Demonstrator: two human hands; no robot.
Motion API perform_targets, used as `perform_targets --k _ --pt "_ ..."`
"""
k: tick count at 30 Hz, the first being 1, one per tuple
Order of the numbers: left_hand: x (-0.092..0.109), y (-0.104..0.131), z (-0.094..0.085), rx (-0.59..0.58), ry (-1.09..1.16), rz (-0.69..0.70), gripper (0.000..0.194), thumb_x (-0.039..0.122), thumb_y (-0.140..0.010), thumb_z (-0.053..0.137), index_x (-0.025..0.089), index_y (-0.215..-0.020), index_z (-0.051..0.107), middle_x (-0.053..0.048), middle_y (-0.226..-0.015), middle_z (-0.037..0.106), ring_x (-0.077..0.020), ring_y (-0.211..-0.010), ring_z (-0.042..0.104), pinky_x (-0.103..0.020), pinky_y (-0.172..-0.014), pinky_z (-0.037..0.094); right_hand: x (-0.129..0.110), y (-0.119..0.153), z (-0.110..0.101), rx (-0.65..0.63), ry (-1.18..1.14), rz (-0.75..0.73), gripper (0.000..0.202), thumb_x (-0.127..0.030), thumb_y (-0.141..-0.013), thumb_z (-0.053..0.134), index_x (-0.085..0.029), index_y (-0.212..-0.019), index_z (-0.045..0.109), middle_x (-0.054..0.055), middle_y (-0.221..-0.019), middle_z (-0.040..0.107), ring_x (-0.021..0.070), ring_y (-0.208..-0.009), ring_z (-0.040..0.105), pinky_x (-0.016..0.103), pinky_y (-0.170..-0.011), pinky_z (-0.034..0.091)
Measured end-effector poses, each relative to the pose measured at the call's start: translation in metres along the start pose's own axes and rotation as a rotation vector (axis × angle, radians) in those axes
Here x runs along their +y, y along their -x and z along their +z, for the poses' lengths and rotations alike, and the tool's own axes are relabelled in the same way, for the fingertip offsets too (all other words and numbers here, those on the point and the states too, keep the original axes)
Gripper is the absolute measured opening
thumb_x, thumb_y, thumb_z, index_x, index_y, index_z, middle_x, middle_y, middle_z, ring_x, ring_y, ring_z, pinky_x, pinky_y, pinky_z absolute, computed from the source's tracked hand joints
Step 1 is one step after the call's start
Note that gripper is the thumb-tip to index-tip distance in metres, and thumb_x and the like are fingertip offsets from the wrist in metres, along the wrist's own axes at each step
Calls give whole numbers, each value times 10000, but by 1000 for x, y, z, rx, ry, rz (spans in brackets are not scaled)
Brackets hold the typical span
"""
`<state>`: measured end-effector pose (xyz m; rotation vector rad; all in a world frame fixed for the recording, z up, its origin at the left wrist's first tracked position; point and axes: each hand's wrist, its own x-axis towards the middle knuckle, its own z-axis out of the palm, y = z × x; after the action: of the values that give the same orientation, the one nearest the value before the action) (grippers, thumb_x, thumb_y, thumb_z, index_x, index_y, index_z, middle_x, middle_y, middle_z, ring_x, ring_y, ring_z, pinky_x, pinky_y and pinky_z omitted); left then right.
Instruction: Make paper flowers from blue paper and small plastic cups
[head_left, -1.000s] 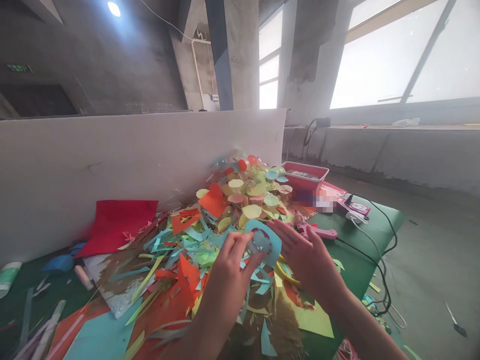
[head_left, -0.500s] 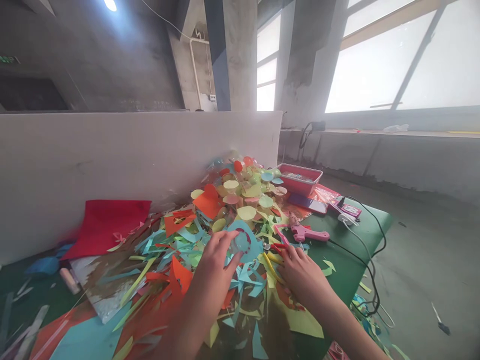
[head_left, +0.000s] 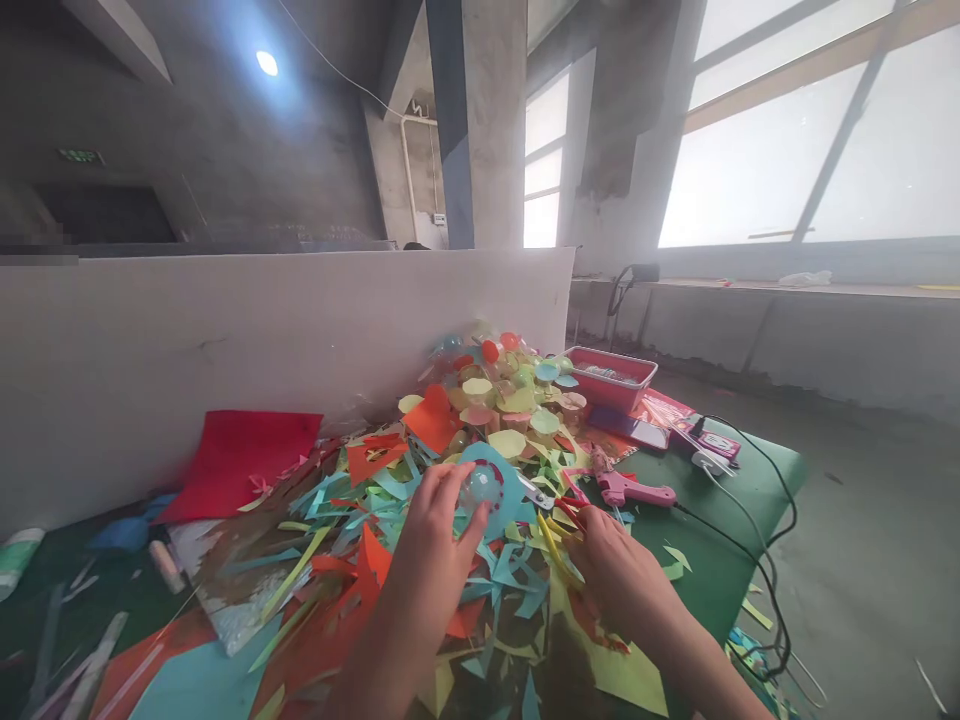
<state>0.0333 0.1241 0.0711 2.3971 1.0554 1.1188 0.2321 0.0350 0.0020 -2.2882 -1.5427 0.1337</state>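
Note:
My left hand (head_left: 439, 515) pinches a clear plastic ball (head_left: 478, 488) with a piece of light blue paper (head_left: 510, 492) behind it. Dark red marks ring the ball where it meets the paper. My right hand (head_left: 611, 550) is closed around the red handles of a pair of scissors (head_left: 538, 494). Their metal blades point left at the right edge of the blue paper; whether they touch it I cannot tell. Under both hands lies a heap of cut paper scraps (head_left: 375, 575) in blue, orange and yellow-green. Just right of the scissors rests a pink glue gun (head_left: 626, 488).
Behind my hands rises a pile of clear balls with paper discs (head_left: 517, 400). A pink basket (head_left: 611, 380), a phone (head_left: 630, 428) and cables (head_left: 772, 550) lie to the right on the green table (head_left: 757, 465). A white panel (head_left: 262, 330) stands behind; red sheet material (head_left: 251, 460) lies left.
The scissors' blades now show more fully beside the blue paper, and my right hand has turned slightly. The view has tilted up and shifted left, so things sit lower and farther right.

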Motion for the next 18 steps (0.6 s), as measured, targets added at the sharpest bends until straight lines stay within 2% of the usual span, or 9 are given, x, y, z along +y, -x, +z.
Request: perform_targets --k 1,4,7,9,11,13,15,18 --pt "1 -1 -1 17 7 -1 242 297 -900 512 239 -1120 596 -71 -1105 627 -212 -942 657 -339 -791 567 2 1 1 -2 -100 45 97 -287 -925 455 -210 -897 507 105 -901 668 260 -829 636 332 -666 440" --pt "2 -2 -2 77 29 3 228 335 -906 520 239 -1097 599 -62 -1063 631 -203 -890 655 -331 -769 567 9 8 2 -68 -434 162 297 -524 -877 538 -245 -878 436 23 -765 605 212 -665 570 327 -610 436" --pt "3 -2 -1 143 19 -2 233 381 -914 517 239 -1080 599 -58 -1033 629 -194 -842 651 -315 -724 561 11 20 -6 -183 -788 87 397 -628 -867 518 -244 -956 471 -15 -711 555 179 -641 538 303 -616 456" --pt "3 -2 0 165 7 -1 256 419 -916 515 237 -1077 596 -62 -1024 625 -193 -816 647 -304 -680 556 11 30 -13 -255 -912 36 484 -682 -871 468 -227 -1030 516 -7 -741 565 171 -668 538 293 -641 473" --pt "3 -1 0 165 -4 10 274 443 -918 512 233 -1076 590 -63 -1012 621 -189 -790 640 -297 -649 552 9 37 -19 -289 -943 41 573 -727 -844 466 -213 -1084 549 30 -858 611 192 -766 568 302 -704 494" --pt "4 -1 -1 169 -17 32 292 459 -926 495 222 -1072 584 -65 -997 615 -183 -766 630 -299 -639 551 8 43 -23 -315 -948 57 638 -750 -817 482 -214 -1154 556 82 -1086 630 251 -969 590 334 -837 497" --pt "4 -1 -1 181 -36 55 319 481 -934 471 209 -1061 579 -66 -976 607 -177 -742 618 -302 -631 553 6 47 -26 -363 -930 61 710 -760 -806 482 -221 -1267 520 112 -1330 549 318 -1201 516 379 -991 435" --pt "5 0 -1 183 -55 67 343 511 -931 458 208 -1043 574 -61 -955 600 -174 -721 612 -309 -619 559 2 50 -31 -438 -874 19 823 -764 -808 468 -222 -1423 400 114 -1485 429 352 -1363 369 410 -1103 327"
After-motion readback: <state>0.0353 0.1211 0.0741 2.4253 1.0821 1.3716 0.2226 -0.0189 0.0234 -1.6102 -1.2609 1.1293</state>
